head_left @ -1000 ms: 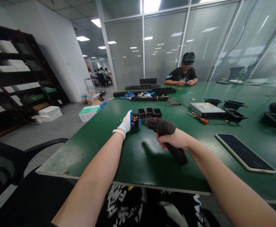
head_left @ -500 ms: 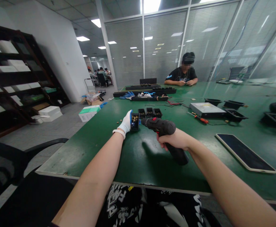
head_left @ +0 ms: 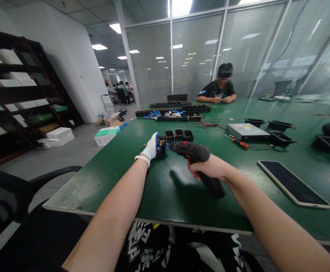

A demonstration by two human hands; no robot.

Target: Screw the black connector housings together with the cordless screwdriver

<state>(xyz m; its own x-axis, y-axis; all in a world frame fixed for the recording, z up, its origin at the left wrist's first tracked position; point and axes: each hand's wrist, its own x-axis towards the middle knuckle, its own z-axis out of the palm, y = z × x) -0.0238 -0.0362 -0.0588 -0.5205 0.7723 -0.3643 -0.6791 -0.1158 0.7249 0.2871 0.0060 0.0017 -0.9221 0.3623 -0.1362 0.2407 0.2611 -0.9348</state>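
At the far left of the frame a dark shelf (head_left: 17, 94) holds white boxes; below it, at lower left, the arm of a black chair (head_left: 48, 175) curves toward the green bench (head_left: 159, 189); more boxes (head_left: 107, 135) sit on the floor beside the bench's left edge.

Just left of centre the left hand (head_left: 150, 147), in a white glove with blue fingertips, is closed around the left side of a small black block (head_left: 161, 146) that stands upright on the bench, brass parts showing on its face; just behind it, three similar black pieces (head_left: 179, 134) lie in a row.

At centre the right hand (head_left: 208, 168), bare, is wrapped tight around the grip of a black power drill (head_left: 195, 153); the drill lies level above the bench, its tip pointing left and meeting the block's right face; whether the bit sits in a screw is too small to tell.

Right of centre a red-handled screwdriver (head_left: 240, 142) lies near a flat grey metal box (head_left: 247, 131); black trays (head_left: 279, 138) stand beyond it; at lower right a dark tablet (head_left: 292, 183) lies flat.

At upper centre-right another person (head_left: 217, 90) in a dark shirt sits at the far end of the bench, hands together on it.
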